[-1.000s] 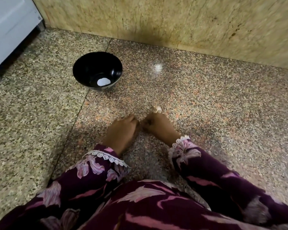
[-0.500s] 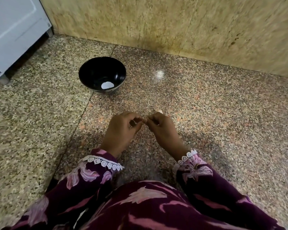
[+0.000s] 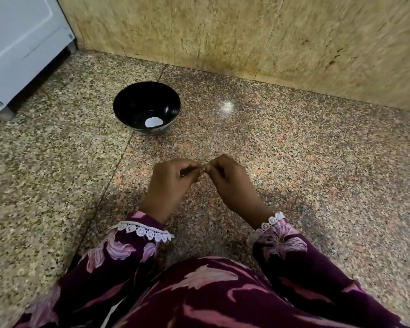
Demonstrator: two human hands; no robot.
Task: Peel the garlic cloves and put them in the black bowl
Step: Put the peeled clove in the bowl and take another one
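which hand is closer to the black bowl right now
Left. The left hand sits just below the bowl; the right hand is further right, beyond it.

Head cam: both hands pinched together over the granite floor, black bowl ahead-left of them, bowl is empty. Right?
Not quite: the black bowl is not empty. The head view shows one white piece lying at its bottom; whether it is a peeled clove cannot be told. The rest holds: the left hand and right hand meet fingertip to fingertip above the granite floor, with the bowl ahead-left of them.
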